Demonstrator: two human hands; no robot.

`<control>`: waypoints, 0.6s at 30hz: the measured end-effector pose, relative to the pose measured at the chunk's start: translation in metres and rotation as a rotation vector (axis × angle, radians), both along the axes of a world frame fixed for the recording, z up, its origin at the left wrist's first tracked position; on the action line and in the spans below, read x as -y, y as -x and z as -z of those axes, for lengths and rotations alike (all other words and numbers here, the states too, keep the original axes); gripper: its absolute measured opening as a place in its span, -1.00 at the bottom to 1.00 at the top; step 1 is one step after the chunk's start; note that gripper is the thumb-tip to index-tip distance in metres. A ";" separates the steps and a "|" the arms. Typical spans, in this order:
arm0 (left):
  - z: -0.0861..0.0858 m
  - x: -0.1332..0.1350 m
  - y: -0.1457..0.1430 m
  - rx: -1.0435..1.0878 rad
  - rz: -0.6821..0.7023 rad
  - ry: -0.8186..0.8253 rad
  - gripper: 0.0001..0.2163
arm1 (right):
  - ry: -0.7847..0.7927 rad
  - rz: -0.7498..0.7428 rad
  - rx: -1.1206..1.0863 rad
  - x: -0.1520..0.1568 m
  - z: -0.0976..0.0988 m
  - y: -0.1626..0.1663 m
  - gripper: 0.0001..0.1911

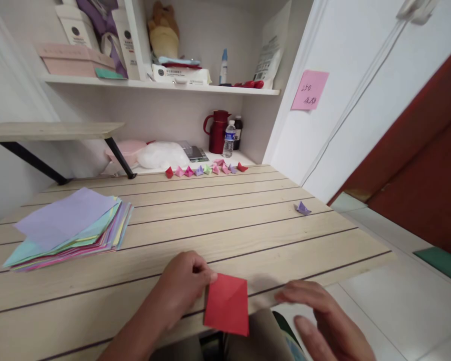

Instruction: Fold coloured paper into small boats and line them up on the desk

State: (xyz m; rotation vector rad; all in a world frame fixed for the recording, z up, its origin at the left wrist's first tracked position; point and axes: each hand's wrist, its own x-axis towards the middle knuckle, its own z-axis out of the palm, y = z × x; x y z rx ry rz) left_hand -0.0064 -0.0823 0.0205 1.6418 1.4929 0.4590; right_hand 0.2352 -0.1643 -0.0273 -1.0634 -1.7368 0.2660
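Observation:
A folded red sheet of paper (pixel 227 306) lies at the table's front edge, its lower end reaching past the edge above my lap. My left hand (pixel 186 281) pinches its upper left corner between thumb and fingers. To the right of the paper, my right hand (pixel 319 316) is apart from it, thumb and fingers spread with nothing between them. Small folded paper boats in red, pink, purple and green stand in a row at the table's back, among them a purple one (pixel 199 170). Another purple paper boat (pixel 303 208) sits alone near the right edge.
A stack of coloured paper sheets (pixel 69 220) lies on the left of the slatted table (pixel 165 220). Behind it stands a small wooden riser (pixel 52 130) with black legs. A red jug (pixel 218 133) and a water bottle (pixel 229 139) are in the shelf at the back.

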 end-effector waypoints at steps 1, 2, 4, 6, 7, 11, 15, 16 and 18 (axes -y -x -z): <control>0.002 -0.008 -0.002 -0.046 0.027 -0.026 -0.84 | -0.074 -0.031 0.177 -0.004 -0.003 -0.004 -0.74; 0.004 -0.014 -0.004 -0.081 0.047 -0.055 -0.85 | -0.131 -0.088 0.349 -0.009 -0.006 -0.006 -0.67; 0.006 -0.022 -0.009 -0.159 0.092 -0.114 -0.87 | -0.220 -0.196 0.628 -0.020 -0.010 -0.003 -0.51; 0.007 -0.025 -0.012 -0.233 0.129 -0.166 -0.87 | -0.194 -0.272 0.789 -0.029 -0.009 0.004 -0.51; 0.007 -0.025 -0.013 -0.267 0.143 -0.192 -0.86 | -0.169 -0.290 0.821 -0.031 -0.007 0.008 -0.54; 0.006 -0.012 -0.011 -0.406 0.092 -0.349 -0.91 | -0.117 -0.254 0.776 -0.033 0.003 0.017 -0.55; 0.015 0.020 0.000 -0.571 0.084 -1.130 -0.75 | -0.132 -0.206 0.726 -0.029 0.004 0.022 -0.60; 0.020 0.029 0.003 -0.560 0.199 -1.284 -0.73 | -0.134 -0.189 0.713 -0.028 0.004 0.023 -0.62; 0.033 0.045 0.008 -0.571 0.340 -1.373 -0.70 | -0.137 -0.170 0.682 -0.028 0.002 0.024 -0.67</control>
